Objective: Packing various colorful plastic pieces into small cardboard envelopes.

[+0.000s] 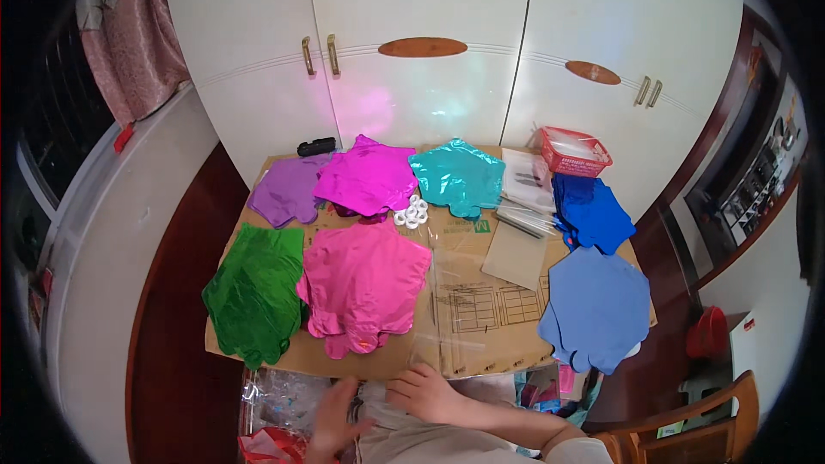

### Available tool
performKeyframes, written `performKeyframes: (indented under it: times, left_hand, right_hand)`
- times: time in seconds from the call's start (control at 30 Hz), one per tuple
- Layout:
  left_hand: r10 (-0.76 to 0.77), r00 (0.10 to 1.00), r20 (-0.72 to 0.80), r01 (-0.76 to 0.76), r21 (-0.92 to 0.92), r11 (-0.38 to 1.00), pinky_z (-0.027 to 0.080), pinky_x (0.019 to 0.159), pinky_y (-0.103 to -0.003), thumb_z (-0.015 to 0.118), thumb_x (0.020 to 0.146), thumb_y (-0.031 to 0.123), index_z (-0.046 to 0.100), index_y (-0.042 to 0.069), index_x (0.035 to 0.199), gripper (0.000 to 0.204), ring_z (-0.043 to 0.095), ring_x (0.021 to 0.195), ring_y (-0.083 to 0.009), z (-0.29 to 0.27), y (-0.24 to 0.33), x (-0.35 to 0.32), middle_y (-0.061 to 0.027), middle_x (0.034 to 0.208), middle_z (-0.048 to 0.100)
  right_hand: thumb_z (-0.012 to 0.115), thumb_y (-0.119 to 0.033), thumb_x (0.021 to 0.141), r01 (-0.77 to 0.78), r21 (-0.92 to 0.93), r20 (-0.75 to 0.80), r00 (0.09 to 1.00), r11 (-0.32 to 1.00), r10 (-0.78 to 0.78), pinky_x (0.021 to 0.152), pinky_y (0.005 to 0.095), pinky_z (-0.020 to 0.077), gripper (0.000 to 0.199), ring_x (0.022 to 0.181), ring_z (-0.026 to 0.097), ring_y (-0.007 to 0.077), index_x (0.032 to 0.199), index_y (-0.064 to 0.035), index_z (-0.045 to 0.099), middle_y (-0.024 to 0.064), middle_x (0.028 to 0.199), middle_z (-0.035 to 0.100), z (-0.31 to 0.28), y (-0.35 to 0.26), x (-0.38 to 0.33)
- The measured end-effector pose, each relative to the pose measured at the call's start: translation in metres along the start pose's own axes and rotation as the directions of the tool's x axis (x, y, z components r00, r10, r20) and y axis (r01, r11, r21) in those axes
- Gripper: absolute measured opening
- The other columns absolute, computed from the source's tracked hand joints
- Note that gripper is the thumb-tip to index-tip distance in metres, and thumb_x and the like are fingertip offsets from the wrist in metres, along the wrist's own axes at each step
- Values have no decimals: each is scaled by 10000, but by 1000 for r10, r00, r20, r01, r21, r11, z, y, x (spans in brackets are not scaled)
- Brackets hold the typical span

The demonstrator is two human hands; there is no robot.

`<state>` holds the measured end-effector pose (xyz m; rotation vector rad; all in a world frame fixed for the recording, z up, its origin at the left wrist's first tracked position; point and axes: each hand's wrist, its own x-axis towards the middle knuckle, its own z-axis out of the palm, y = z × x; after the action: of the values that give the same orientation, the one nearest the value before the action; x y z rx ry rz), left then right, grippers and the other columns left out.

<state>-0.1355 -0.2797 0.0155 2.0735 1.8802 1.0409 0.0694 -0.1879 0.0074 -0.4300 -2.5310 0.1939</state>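
Note:
My left hand [337,419] is below the near edge of a cardboard sheet [464,249], slightly blurred, its thumb apart from its fingers and nothing visible in it. Right of it, my right hand [425,393] has its fingers bent together at that edge; whatever they may hold is hidden. A clear plastic film [434,348] lies just beyond them. The nearest flat foil pieces, shaped like uninflated balloons, are a pink stack [368,279] and a green stack [255,292]. Small white rings [411,212] sit in a cluster farther back.
Behind lie purple [292,191], magenta [368,176] and teal [458,176] foil stacks. Dark blue [595,215] and pale blue [600,305] stacks lie right, near clear bags [526,215] and a red basket [576,153]. White cabinets [430,0] border the back; a wooden chair [696,430] stands right.

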Motion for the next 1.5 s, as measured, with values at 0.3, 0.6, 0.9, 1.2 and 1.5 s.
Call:
performKeyframes:
  times: [0.3, 0.6, 0.9, 1.2, 1.5]
  left_hand:
    - [-63, 860, 506, 297, -397, 869, 507, 680, -329, 643, 772, 25, 533, 84, 1234, 478, 637, 830, -249, 7, -57, -23, -138, 959, 649]
    - [-307, 843, 441, 537, -677, 503, 486, 615, -268, 570, 815, -41, 607, -27, 1018, 207, 601, 684, -145, 20, -41, -27, -96, 828, 654]
    - [-686, 668, 287, 679, -614, 404, 536, 598, -321, 594, 828, 121, 659, 22, 909, 143, 644, 680, -210, 45, -233, -106, -89, 734, 655]
    - [-863, 479, -163, 754, 579, 310, 498, 630, -438, 610, 788, 132, 638, -45, 884, 203, 613, 646, -303, 71, -378, -170, -185, 761, 648]
    - [-708, 529, -468, 828, 104, 551, 475, 770, -456, 589, 777, 118, 654, -7, 958, 229, 613, 828, -382, 21, -379, -181, -210, 861, 649]
  right_hand:
    - [570, -160, 729, -106, 14, 79, 991, 994, 104, 795, 311, 387, 238, 935, 530, 176, 963, -137, 610, 17, 897, 558, -15, 23, 7]
    - [532, -209, 772, 140, 49, 185, 972, 989, -147, 775, 309, 398, 157, 895, 537, 177, 896, -129, 584, 11, 872, 534, 7, 2, 28]
    - [557, -272, 836, -207, 37, 141, 970, 978, 200, 789, 391, 466, 257, 953, 562, 258, 950, -43, 583, 81, 1017, 589, -2, 65, 78]
    - [595, -203, 759, -80, -198, 188, 975, 977, 118, 747, 358, 496, 286, 931, 586, 281, 979, -21, 588, 121, 1001, 599, 53, 64, 125]
    - [603, -171, 749, -266, 5, 11, 964, 964, 266, 618, 364, 499, 119, 758, 628, 236, 793, -60, 612, 92, 781, 621, 61, 57, 127]
